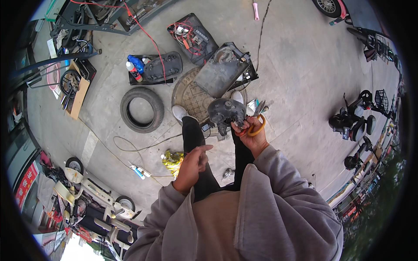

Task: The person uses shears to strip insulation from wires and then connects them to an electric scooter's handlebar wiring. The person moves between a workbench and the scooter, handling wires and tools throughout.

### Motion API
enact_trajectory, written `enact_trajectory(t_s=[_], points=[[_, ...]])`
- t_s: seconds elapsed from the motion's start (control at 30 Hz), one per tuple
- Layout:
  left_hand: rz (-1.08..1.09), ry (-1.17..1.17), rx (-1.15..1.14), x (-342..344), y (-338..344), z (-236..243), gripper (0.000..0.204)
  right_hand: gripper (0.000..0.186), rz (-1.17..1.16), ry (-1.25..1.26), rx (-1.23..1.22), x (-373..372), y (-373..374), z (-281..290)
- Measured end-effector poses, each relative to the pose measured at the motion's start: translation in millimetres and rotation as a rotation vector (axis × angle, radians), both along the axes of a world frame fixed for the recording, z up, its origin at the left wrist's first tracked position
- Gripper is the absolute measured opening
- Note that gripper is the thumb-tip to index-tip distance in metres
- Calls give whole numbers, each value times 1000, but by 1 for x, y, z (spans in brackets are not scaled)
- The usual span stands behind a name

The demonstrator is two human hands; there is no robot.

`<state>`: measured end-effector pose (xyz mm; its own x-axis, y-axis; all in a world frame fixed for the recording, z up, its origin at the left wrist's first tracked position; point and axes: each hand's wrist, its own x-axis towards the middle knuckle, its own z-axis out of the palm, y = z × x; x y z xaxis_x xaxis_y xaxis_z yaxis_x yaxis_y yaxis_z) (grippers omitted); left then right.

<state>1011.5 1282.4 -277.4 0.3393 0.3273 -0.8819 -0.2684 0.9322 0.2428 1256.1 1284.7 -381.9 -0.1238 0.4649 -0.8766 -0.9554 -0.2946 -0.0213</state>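
My right hand (254,138) is closed around a pair of scissors (257,121) with orange-yellow handle loops, blades pointing away from me. The fingertips of that hand also touch a black, rounded moulded vehicle part (225,110) with several lobes and stubs. Whether they grip it or only steady it, I cannot tell. My left hand (191,166) hovers over my left thigh with its index finger stretched out and the other fingers partly curled. Nothing shows in it.
Ahead, a black panel (215,74) overlaps a manhole cover (185,89). A tyre (142,109) lies to the left, near a tray with bottles (135,69). A black bin of red cables (191,39) lies beyond. Scooters (355,124) stand at right, others at lower left.
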Motion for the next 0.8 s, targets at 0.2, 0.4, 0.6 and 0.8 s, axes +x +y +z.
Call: enact_trajectory(t_s=[0.2, 0.4, 0.6, 0.8], points=[[26, 20, 16, -8, 3, -2, 44, 8, 146, 126, 174, 6, 10, 6], [-155, -119, 286, -7, 19, 19, 54, 14, 363, 28, 230, 11, 29, 25], [-296, -183, 575, 0, 34, 41, 51, 23, 536, 121, 367, 12, 32, 14], [-429, -228, 552, -1, 41, 49, 46, 39, 295, 501, 306, -1, 9, -12]])
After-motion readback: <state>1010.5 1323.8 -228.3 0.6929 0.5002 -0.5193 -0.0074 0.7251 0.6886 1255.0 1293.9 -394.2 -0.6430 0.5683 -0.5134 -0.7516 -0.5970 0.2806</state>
